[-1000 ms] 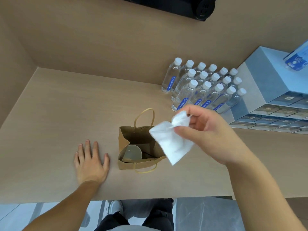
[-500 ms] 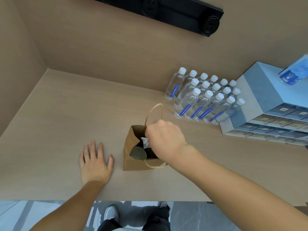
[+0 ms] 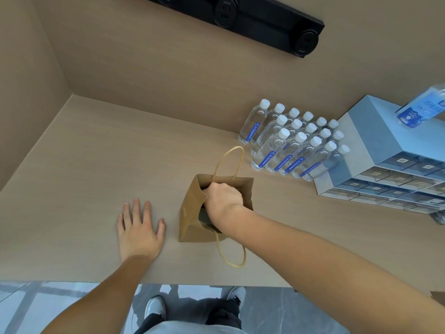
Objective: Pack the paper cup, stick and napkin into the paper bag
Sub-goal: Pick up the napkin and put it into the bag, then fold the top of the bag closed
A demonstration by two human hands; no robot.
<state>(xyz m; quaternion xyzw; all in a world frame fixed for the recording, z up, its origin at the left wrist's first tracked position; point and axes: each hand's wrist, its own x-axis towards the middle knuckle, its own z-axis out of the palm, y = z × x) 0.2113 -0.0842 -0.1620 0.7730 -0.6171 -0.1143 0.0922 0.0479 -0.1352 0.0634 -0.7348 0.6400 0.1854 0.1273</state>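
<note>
Surface: tan wood-grain counter (image 3: 96, 165) set in an alcove, with walls of the same tone at 12 and 9 o'clock.
Bags: one brown paper bag (image 3: 192, 213), upright at mid-counter, mouth open; one twine handle stands up at its 12 o'clock side, the other droops over its 6 o'clock side onto the counter.
Hands: two. The right hand (image 3: 224, 201) is plunged into the bag's mouth with fingers curled and hidden, so whether it grips anything cannot be told. The left hand (image 3: 138, 227) lies flat and open on the counter at the bag's 9 o'clock, near but apart.
Cup, stick, napkin: only a dark greenish patch shows inside the bag under the wrist; none can be made out.
Bottles: about sixteen white-capped water bottles (image 3: 293, 143) packed in rows at 2 o'clock.
Other things: one grey-blue drawer unit (image 3: 385, 165) at 3 o'clock, just beside the bottles; a black socket strip (image 3: 240, 18) on the 12 o'clock wall.
Open room: bare counter from 9 to 12 o'clock.
Edge: counter front at 6 o'clock, floor and shoes below.
</note>
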